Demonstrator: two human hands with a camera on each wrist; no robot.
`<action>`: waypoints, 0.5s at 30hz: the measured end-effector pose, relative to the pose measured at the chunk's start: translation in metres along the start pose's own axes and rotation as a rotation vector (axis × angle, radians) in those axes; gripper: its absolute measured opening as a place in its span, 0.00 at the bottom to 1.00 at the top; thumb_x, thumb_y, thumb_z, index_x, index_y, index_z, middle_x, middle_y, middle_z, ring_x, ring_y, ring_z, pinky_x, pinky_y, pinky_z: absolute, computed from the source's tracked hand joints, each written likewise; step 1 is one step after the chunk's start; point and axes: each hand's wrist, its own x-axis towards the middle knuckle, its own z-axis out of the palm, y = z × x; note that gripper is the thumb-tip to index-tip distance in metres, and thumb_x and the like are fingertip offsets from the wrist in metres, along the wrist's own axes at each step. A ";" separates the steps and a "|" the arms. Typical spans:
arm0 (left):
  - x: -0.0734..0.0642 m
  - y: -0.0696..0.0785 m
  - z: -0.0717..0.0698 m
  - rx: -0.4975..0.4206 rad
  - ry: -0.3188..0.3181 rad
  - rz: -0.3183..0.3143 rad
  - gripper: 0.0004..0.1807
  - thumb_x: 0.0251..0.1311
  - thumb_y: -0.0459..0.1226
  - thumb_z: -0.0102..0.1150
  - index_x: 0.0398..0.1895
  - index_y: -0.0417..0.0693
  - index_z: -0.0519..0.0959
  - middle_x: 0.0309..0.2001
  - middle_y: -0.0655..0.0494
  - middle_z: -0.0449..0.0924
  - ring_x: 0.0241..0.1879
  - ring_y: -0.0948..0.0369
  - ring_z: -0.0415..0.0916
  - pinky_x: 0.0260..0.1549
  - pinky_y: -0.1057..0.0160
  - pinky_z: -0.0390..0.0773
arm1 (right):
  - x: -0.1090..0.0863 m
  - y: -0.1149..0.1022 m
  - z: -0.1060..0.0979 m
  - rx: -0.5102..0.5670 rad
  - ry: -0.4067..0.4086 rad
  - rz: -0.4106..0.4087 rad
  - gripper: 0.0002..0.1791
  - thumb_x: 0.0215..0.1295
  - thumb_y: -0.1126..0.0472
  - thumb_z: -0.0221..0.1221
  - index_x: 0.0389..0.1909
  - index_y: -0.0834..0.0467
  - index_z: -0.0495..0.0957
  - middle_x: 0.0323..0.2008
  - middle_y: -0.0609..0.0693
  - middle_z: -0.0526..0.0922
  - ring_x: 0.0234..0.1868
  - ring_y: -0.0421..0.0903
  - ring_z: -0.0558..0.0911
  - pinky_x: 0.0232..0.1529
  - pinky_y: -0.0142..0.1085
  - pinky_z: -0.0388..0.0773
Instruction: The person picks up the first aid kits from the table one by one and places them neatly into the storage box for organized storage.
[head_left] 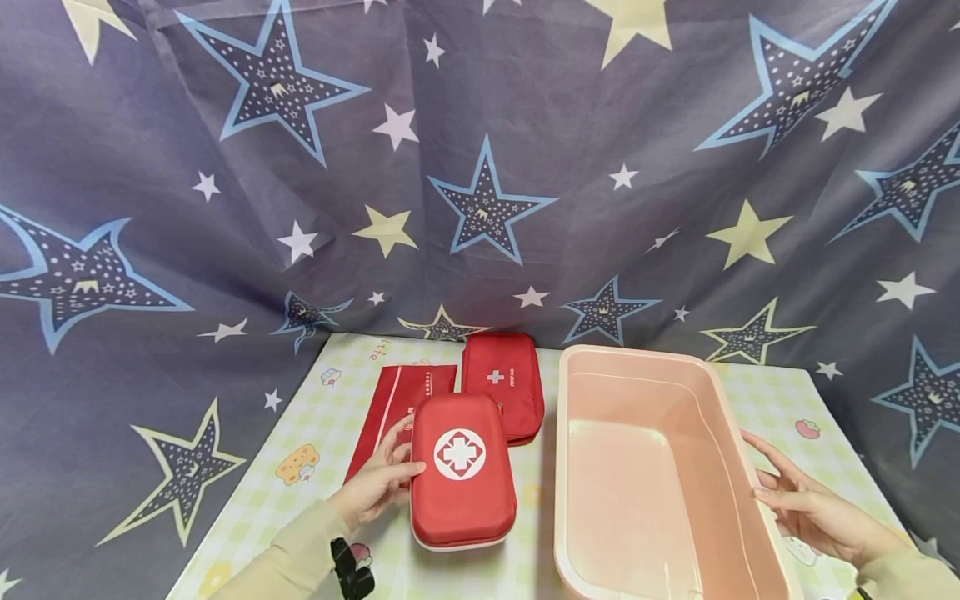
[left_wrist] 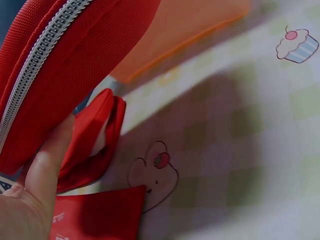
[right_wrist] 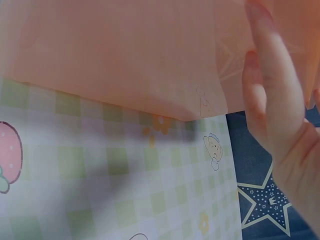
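Note:
My left hand [head_left: 384, 477] grips the left edge of a red hard-shell first aid case [head_left: 468, 521] with a white cross emblem. In the left wrist view the case's zipper [left_wrist: 37, 62] shows close up, and the case is raised over the table with a shadow below it. My right hand [head_left: 813, 504] is at the right outer wall of a pink plastic bin [head_left: 633, 508], its fingers fairly straight against the side. The right wrist view shows the right hand's fingers [right_wrist: 280, 75] along that wall.
Behind the case lie a soft red first aid pouch [head_left: 517, 371] and a flat red packet [head_left: 375, 417]. A green-checked tablecloth [head_left: 270, 517] covers the table. A dark star-print curtain [head_left: 480, 283] hangs along the back and sides.

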 end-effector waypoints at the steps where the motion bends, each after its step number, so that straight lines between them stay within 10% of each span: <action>1: 0.000 0.002 0.000 -0.003 0.003 0.004 0.46 0.60 0.30 0.56 0.73 0.64 0.41 0.58 0.49 0.64 0.46 0.57 0.80 0.44 0.47 0.79 | 0.000 0.000 0.000 -0.005 0.001 -0.002 0.39 0.73 0.74 0.25 0.69 0.26 0.50 0.62 0.45 0.70 0.56 0.42 0.76 0.46 0.29 0.78; 15: -0.010 0.016 0.003 -0.103 0.001 0.055 0.46 0.62 0.26 0.49 0.74 0.62 0.36 0.51 0.56 0.71 0.40 0.58 0.83 0.38 0.51 0.82 | 0.002 0.004 0.002 0.028 -0.018 -0.017 0.39 0.73 0.74 0.25 0.69 0.27 0.51 0.63 0.45 0.70 0.57 0.44 0.76 0.48 0.31 0.79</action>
